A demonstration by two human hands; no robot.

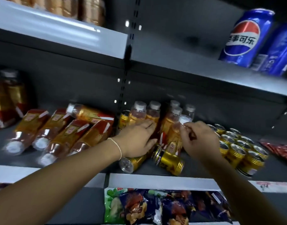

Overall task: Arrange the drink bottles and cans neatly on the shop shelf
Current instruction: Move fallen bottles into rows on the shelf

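Left hand [137, 137] reaches over the front edge of the shelf [155, 180], fingers straight and close together, laid flat against the standing bottles [146, 112] near the shelf's middle. Right hand [199, 140] has its fingers curled, pinching the neck of a tilted bottle [172, 135] just beside that group. A gold can [169, 158] lies on its side near the front edge below both hands; upright cans [237, 146] stand in rows toward the right end; toppled bottles [58, 132] lie toward the left end

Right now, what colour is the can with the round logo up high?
The can is blue, its logo red, white and blue; best in the head view.
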